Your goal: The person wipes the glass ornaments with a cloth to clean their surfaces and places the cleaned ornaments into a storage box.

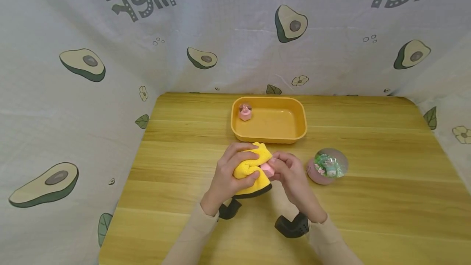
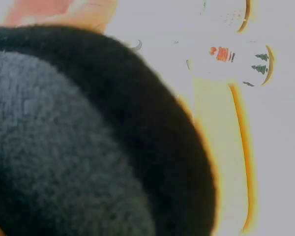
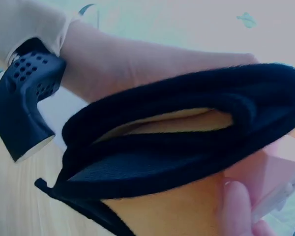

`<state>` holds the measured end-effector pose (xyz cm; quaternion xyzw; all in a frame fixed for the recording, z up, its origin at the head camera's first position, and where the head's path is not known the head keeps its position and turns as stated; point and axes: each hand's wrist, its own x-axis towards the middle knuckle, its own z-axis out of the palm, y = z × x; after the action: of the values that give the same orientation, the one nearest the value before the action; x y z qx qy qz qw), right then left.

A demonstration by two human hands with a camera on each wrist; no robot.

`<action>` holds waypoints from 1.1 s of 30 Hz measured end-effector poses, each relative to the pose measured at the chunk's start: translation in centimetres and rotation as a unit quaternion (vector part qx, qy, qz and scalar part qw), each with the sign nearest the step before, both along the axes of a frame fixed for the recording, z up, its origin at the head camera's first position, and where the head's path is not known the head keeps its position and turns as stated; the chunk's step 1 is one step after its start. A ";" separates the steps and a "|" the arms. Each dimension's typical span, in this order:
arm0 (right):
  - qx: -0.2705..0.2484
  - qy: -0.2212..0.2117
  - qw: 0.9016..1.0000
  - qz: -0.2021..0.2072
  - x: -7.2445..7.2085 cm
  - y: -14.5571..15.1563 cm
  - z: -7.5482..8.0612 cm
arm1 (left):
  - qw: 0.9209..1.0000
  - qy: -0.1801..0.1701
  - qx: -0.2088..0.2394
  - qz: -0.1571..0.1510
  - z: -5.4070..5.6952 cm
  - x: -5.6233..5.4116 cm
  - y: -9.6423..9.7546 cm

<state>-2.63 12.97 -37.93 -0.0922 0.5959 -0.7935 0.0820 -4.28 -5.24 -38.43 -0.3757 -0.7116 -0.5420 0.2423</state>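
In the head view my left hand (image 1: 227,174) grips a bunched yellow cloth (image 1: 245,169) with dark edging. A pink faceted piece (image 1: 267,169) pokes out of the cloth's right side, and my right hand (image 1: 296,179) pinches it. The right wrist view shows the cloth's dark rim and folds (image 3: 152,167), with a fingertip against the pink faceted piece (image 3: 273,169) at its edge. Most of that piece is hidden by cloth and fingers. The cloth's grey underside (image 2: 64,147) fills much of the left wrist view.
Just beyond my hands stands a yellow-orange tray (image 1: 270,140), holding a small pink-based ornament (image 1: 245,112) in its left corner. A larger snow globe (image 1: 329,165) with a pink base lies right of my right hand. A printed curtain (image 1: 235,32) hangs behind the wooden table (image 1: 176,154).
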 end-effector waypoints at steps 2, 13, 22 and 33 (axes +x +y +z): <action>0.001 -0.014 1.000 0.009 0.0 0.1 0.1 | 1.000 0.000 0.002 0.001 -0.1 0.0 0.0; 0.089 0.088 0.992 -0.031 0.8 -0.1 0.5 | 0.999 -0.037 0.017 0.006 -0.2 -0.3 -0.8; 0.119 0.276 0.953 -0.027 0.6 -0.1 0.2 | 0.998 -0.065 0.025 0.006 -0.3 -0.4 -1.1; 0.183 0.594 0.771 -0.141 -0.5 -1.4 -0.4 | 0.996 -0.075 0.047 0.006 -0.2 -0.6 -1.2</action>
<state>-3.18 11.55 -38.35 -0.4431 0.6662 -0.4594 -0.3857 -4.85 -6.44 -38.61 -0.3177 -0.7039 -0.6001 0.2086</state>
